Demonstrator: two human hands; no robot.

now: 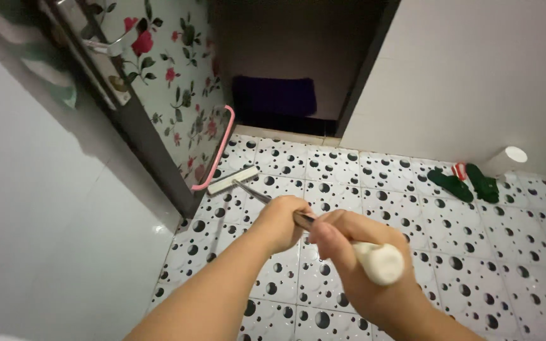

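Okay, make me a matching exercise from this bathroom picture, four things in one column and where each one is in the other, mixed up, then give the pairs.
Things:
1. green slippers
2. pink bar
3. dark mat
4. scrubber head

Places:
A. on the flowered door
B. beyond the doorway
C. floor by the right wall
D. floor near the door's foot, at the far end of the handle

Pairs: 1-C, 2-A, 3-B, 4-D

Open tiled floor (361,189) ahead; door (172,95) crowds left, green slippers (466,183) right.
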